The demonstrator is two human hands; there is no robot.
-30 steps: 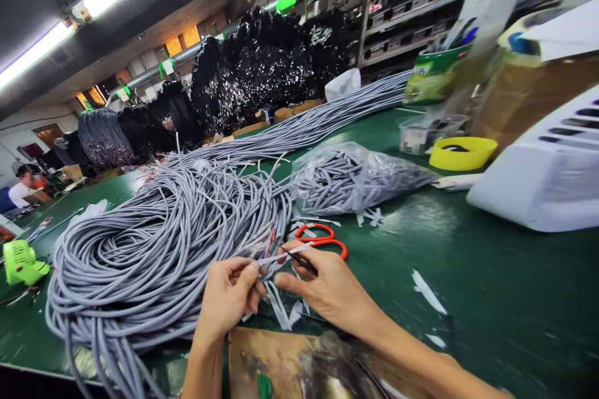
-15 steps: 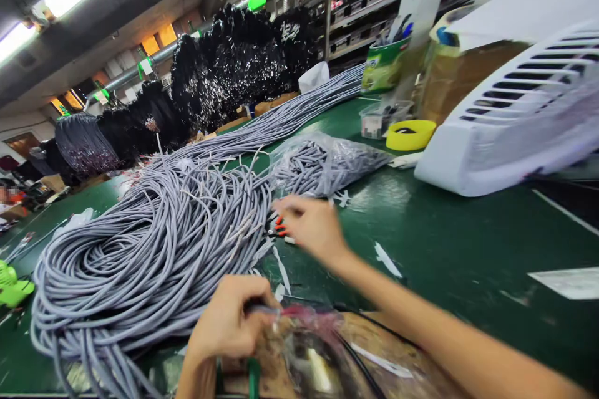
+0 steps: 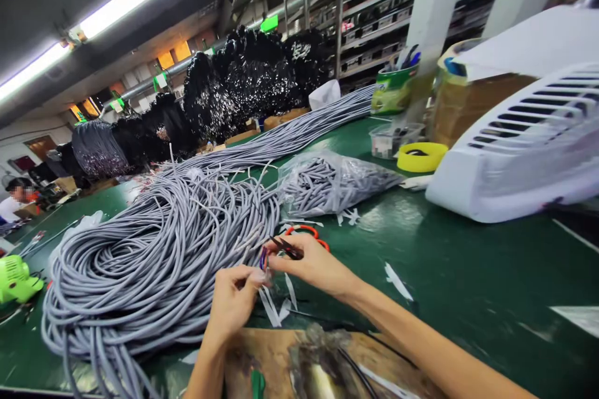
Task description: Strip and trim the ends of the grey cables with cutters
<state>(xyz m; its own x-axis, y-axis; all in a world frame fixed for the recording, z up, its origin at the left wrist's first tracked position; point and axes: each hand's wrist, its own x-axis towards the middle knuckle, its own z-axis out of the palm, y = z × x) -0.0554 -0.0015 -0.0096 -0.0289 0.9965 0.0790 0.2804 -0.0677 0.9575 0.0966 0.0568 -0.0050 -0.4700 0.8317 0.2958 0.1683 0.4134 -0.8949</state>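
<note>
My left hand [image 3: 236, 293] is closed, pinching a cable end with thin coloured wires [image 3: 264, 259], purple and orange among them. Close beside it, my right hand [image 3: 311, 262] is closed around orange-handled scissors [image 3: 304, 230]. Their dark blades point left over my fingers, and the handle loops show behind the hand. My right fingertips meet the wires right at my left fingertips; whether they pinch them is too small to tell. A large coil of grey cables [image 3: 154, 255] lies to the left of both hands.
Beyond my hands lies a clear bag of short grey pieces [image 3: 327, 184]. A wooden block [image 3: 253, 355] with a metal part sits at the front. White strips [image 3: 397, 280] are scattered about. At right are a yellow tape roll [image 3: 421, 157] and a white slatted housing [image 3: 505, 156].
My right hand has lifted the scissors from the table and come to my left hand. The left hand has moved up from the wooden block, and coloured wires now show at its fingertips.
</note>
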